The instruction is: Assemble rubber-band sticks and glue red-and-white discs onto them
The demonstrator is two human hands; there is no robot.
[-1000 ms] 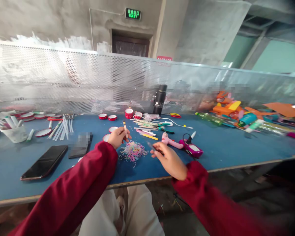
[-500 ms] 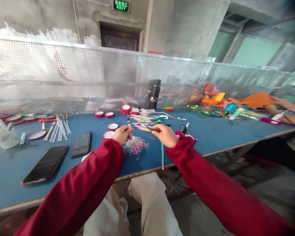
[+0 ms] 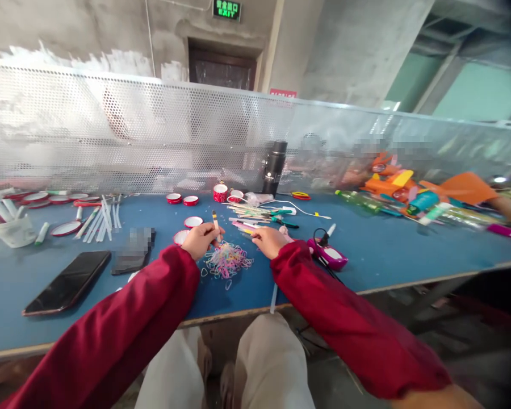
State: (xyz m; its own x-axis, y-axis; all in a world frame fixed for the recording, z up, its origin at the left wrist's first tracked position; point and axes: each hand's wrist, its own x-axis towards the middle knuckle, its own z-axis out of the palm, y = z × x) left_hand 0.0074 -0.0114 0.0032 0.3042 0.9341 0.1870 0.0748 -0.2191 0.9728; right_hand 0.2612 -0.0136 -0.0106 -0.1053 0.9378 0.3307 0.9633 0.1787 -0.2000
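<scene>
My left hand (image 3: 200, 239) is closed around a thin yellow stick with a dark band (image 3: 215, 223), held upright above a heap of small coloured rubber bands (image 3: 227, 262) on the blue table (image 3: 378, 244). My right hand (image 3: 269, 241) rests just right of the heap with its fingers curled; what it holds, if anything, I cannot make out. A clear thin rod (image 3: 273, 296) lies under my right sleeve, reaching over the table's front edge. Both sleeves are dark red.
A black phone (image 3: 66, 282) and a dark card (image 3: 133, 251) lie at the left. Red-rimmed lids (image 3: 182, 199), white sticks (image 3: 106, 216), a cup (image 3: 11, 232), a black flask (image 3: 275, 168), a pink glue gun (image 3: 327, 253) and loose coloured sticks (image 3: 255, 216) crowd the back. Another person's arm (image 3: 505, 208) is at far right.
My right hand moved left and in toward the rubber band heap. The head swung right, then partly back. My left hand kept hold of the stick.
</scene>
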